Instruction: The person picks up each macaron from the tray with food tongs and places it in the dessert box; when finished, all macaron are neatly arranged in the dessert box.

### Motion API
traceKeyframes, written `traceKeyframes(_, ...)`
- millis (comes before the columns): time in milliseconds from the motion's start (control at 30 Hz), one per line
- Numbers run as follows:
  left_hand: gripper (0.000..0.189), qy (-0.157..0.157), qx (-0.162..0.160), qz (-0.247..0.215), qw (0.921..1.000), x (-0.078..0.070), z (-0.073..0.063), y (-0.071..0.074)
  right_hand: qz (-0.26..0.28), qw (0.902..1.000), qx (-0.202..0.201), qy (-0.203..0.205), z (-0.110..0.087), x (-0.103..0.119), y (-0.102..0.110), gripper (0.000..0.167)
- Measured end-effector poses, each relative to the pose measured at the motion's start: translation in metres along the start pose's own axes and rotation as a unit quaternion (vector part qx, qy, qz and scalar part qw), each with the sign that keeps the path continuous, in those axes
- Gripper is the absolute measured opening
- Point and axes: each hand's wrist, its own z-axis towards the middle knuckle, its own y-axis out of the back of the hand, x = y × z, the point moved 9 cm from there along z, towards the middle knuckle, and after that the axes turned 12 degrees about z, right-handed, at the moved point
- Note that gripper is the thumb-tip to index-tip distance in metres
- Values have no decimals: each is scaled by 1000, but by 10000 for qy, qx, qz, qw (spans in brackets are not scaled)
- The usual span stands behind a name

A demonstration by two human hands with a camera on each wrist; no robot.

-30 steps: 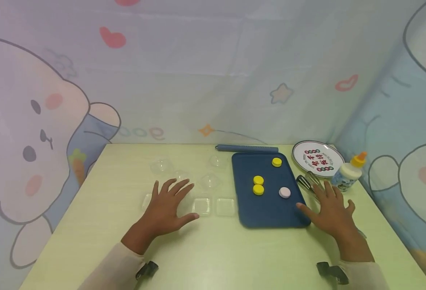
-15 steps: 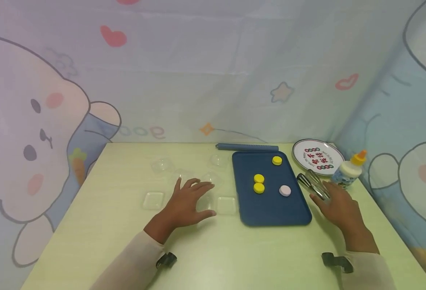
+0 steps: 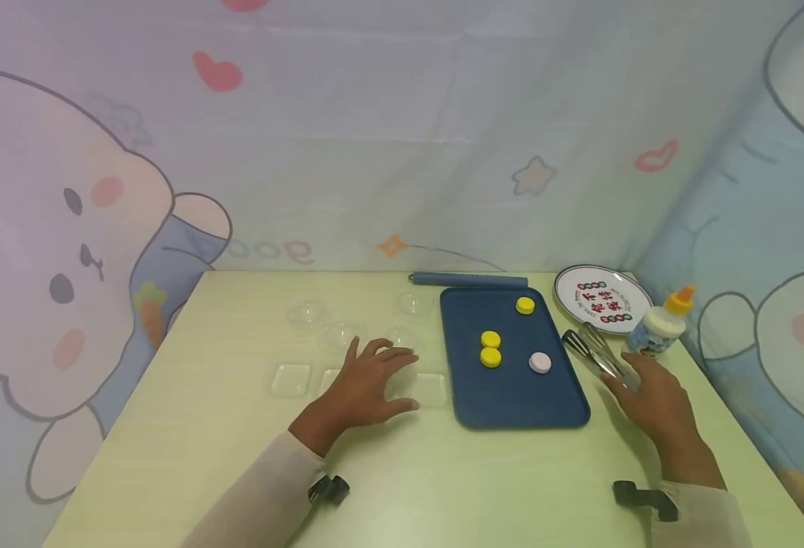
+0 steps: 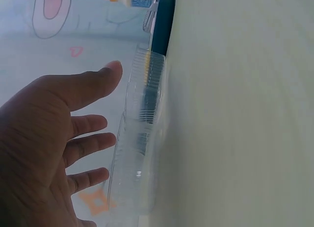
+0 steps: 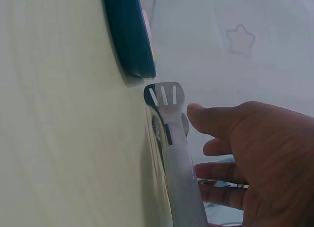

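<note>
My left hand (image 3: 360, 384) hovers with spread fingers over a row of clear square plastic box bases (image 3: 290, 379), partly hiding the middle ones. In the left wrist view, its thumb and fingers stand beside the ribbed clear boxes (image 4: 142, 85), gripping none. Behind them lie clear domed lids (image 3: 343, 335). My right hand (image 3: 655, 399) is at the handle end of metal tongs (image 3: 603, 361) with slotted heads. In the right wrist view, thumb and fingers lie apart along one side of the tongs (image 5: 181, 168), not curled round them.
Right of the boxes lies a dark blue tray (image 3: 511, 403) with three yellow macarons (image 3: 490, 358) and a pale pink one (image 3: 540, 363). A blue rod (image 3: 466, 279) lies behind it. A printed plate (image 3: 569, 293) and an orange-tipped squeeze bottle (image 3: 658, 327) stand at the back right.
My left hand has moved right across the clear boxes, uncovering the leftmost base. My right hand has shifted slightly right, from over the tongs to their handle end, its fingers drawn closer together.
</note>
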Motion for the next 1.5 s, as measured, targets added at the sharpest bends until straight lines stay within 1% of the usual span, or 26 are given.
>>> traceKeyframes(133,70,-59,-9,16,10000,-3,4,-3,-9,10000,40,-51,-2,-5,-1,64)
traceKeyframes(300,71,-13,77,141,9999,-2,3,-9,61,9998,121,-121,-4,-11,-1,63)
traceKeyframes(433,70,9,17,153,9999,-1,1,-9,110,9998,128,-83,-4,-12,-1,63)
traceKeyframes(600,69,-1,43,205,9998,0,2,-9,234,9997,96,-40,-3,-13,-1,61)
traceKeyframes(767,67,-86,-6,167,9998,-1,3,-8,315,9988,252,-290,-1,-17,-3,62)
traceKeyframes(900,65,-118,-7,143,9998,-2,2,-10,325,9984,313,-331,-1,-19,-4,60)
traceKeyframes(967,64,-130,-5,128,9998,-2,2,-11,320,9987,290,-271,-1,-19,-4,56)
traceKeyframes(1133,61,-195,-108,187,9996,-3,2,-13,353,9987,209,-309,0,-17,-3,46)
traceKeyframes(1300,59,-183,-110,204,9996,-3,2,-13,361,9988,142,-302,-1,-15,-2,43)
traceKeyframes(1400,60,-170,-107,181,9996,-3,2,-14,386,9990,41,-205,-2,-11,0,42)
traceKeyframes(1500,60,-196,-171,111,9996,-4,2,-13,404,9991,-76,-95,-2,-7,2,42)
